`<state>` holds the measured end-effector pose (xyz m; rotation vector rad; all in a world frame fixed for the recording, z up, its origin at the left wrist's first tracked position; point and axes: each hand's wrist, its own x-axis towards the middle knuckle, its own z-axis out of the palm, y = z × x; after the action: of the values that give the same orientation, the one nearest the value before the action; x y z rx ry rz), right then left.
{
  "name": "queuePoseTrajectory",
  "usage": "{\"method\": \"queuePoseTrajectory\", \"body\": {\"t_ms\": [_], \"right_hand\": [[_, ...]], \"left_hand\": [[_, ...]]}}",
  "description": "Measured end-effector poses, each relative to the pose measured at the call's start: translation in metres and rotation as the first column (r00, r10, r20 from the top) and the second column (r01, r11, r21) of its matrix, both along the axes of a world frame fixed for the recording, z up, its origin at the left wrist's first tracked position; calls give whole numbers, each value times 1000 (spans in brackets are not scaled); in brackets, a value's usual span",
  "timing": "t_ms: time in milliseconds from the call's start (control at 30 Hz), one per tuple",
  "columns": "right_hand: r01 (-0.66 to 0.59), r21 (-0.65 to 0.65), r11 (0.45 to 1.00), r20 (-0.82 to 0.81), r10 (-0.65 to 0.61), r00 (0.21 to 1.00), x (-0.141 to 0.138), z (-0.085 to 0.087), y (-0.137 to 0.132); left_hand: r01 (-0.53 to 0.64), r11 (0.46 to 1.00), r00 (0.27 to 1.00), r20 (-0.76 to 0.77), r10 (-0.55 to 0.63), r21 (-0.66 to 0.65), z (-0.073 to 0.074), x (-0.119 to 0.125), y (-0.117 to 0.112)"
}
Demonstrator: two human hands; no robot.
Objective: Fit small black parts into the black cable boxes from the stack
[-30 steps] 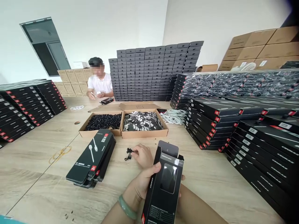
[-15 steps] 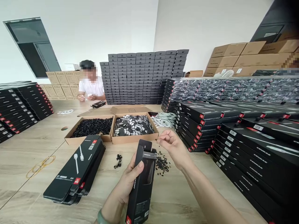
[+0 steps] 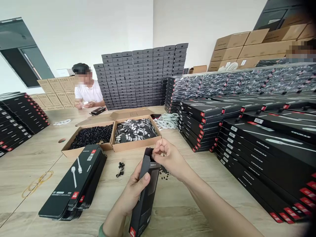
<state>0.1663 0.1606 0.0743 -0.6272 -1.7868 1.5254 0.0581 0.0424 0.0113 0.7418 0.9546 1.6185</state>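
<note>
My left hand (image 3: 132, 191) is wrapped round a tall black cable box (image 3: 148, 197) with a clear window and a red corner mark, tilted, its top end open. At that open end, my right hand (image 3: 171, 161) is pinched closed, fingertips by the upright flap. Whatever sits between those fingertips is too small or hidden to make out. Partly behind the right hand lie scattered tiny black pieces (image 3: 164, 173). Left of the box are several black rings (image 3: 120, 169) and a stack of flat black cable boxes (image 3: 74, 184).
Behind are one carton of small black parts (image 3: 91, 136) and another of black-and-white tags (image 3: 137, 131). White cables (image 3: 168, 121) lie beside them. Stacked black boxes (image 3: 247, 158) line the right side. A co-worker (image 3: 87, 92) sits across the table. Rubber bands (image 3: 37, 184) lie at left.
My right hand has moved left and down from beside the box to its open top. The left hand still holds the box. The view has shifted slightly to the right.
</note>
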Motion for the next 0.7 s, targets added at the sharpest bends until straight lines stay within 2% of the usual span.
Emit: {"method": "queuePoseTrajectory", "body": {"t_ms": [167,233,300,400,467,567,700], "right_hand": [[79,115,990,19,-81,996,-1,0,-10],[112,179,977,28,-119,992,0,1,-11],[62,191,980,42,-71,997,4,4,-8],[-150,102,983,87,142,986,12,10,3],[-218,53,975,121,210,970,15,10,8],[-114,86,990,158,99,982,12,3,12],[75,260,963,170,-122,978,8,-2,13]], "left_hand": [[59,998,960,-275,-58,-4,6,-2,-4],[67,998,950,-304,-67,-10,8,-2,-5],[60,998,974,-219,-60,-6,9,-1,-5],[75,997,997,4,-75,-29,10,0,-6],[127,990,989,89,-122,-57,9,-1,-7],[176,983,981,93,-170,-54,6,-3,-8],[169,985,981,104,-163,-48,8,0,-7]]}}
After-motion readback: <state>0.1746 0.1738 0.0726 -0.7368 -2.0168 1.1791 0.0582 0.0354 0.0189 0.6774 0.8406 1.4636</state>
